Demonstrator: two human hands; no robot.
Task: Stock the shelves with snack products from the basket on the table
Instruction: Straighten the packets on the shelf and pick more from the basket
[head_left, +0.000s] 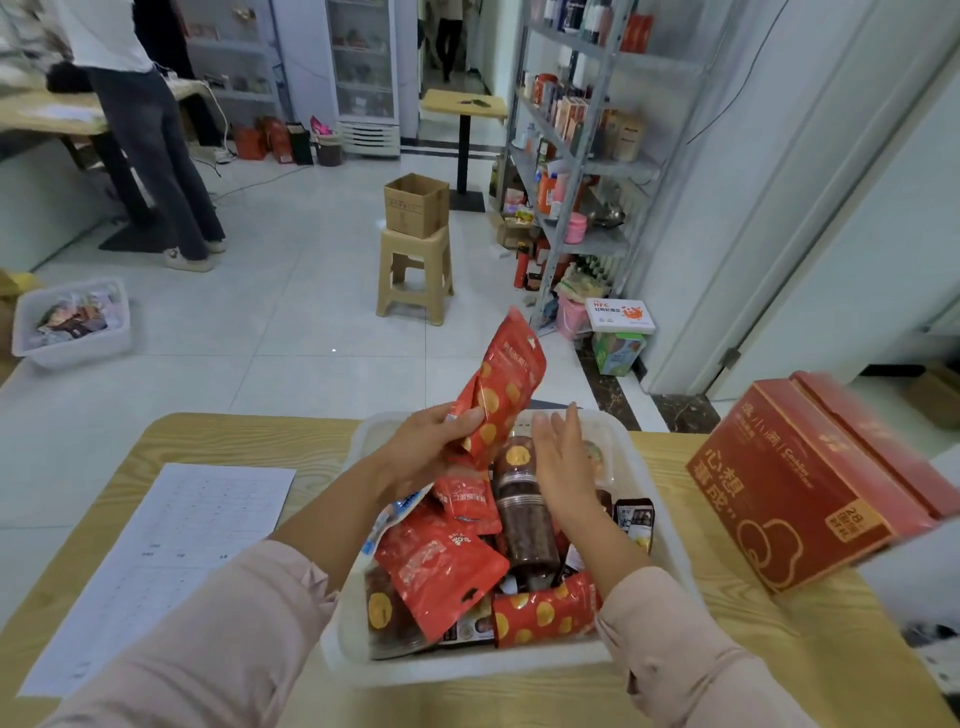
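Observation:
A white plastic basket (670, 540) sits on the wooden table (249, 441), full of snack packs: several red pouches (441, 571), dark round jars (524, 519) and small boxes. My left hand (431, 447) grips a red pouch with orange dots (506, 384), lifted upright above the basket's far end. My right hand (563, 462) hovers over the basket with straight fingers, holding nothing. The grey metal shelves (587, 171) stand across the floor at the right, partly filled with bottles and boxes.
A large red carton (810, 488) lies on the table's right side and a printed sheet (171, 561) on its left. On the floor stand a beige stool (415, 270) carrying a cardboard box (415, 205), and a white bin (72, 322). A person (150, 135) stands far left.

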